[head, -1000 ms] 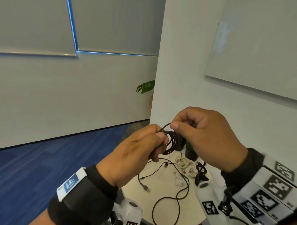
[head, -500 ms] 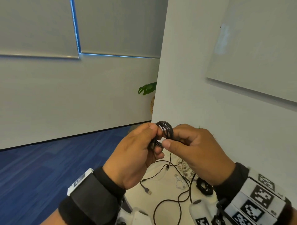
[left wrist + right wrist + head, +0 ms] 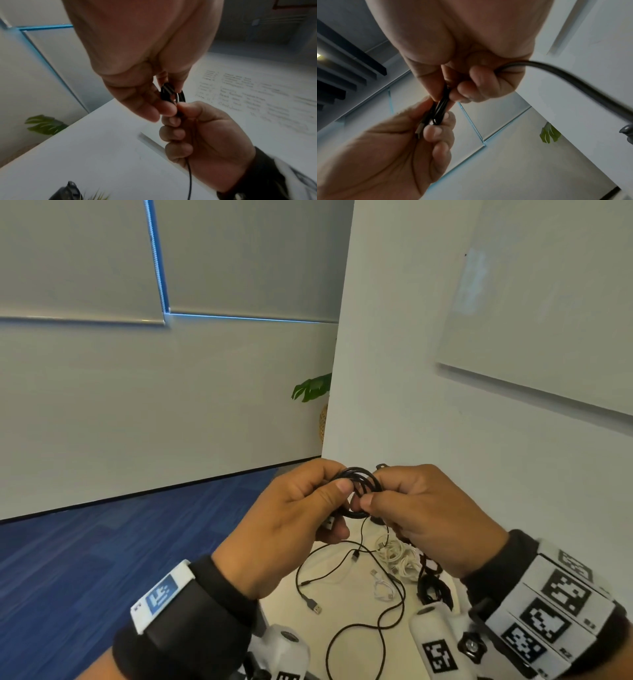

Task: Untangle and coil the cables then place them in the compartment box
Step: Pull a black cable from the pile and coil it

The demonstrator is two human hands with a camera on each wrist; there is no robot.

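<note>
A black cable is wound into a small coil (image 3: 363, 481) held in the air between both hands. My left hand (image 3: 291, 529) pinches the coil's left side with thumb and fingers. My right hand (image 3: 428, 515) pinches its right side, and the loose tail (image 3: 383, 621) hangs from that hand down onto the round white table (image 3: 342, 604). In the left wrist view the coil (image 3: 171, 93) sits between the fingertips of both hands, the tail (image 3: 189, 180) dropping below the right fist. In the right wrist view the coil (image 3: 440, 108) is gripped from both sides. The compartment box is not in view.
On the table lie a black cable with a USB plug (image 3: 313, 606), a bundle of white cables (image 3: 397, 559) and a dark coiled cable (image 3: 433, 587). A white wall with a whiteboard (image 3: 548, 302) stands close on the right; blue carpet (image 3: 102, 559) lies to the left.
Both hands have dropped lower and drawn together. The right hand came down from above the coil to pinch its right side. The coil looks tighter.
</note>
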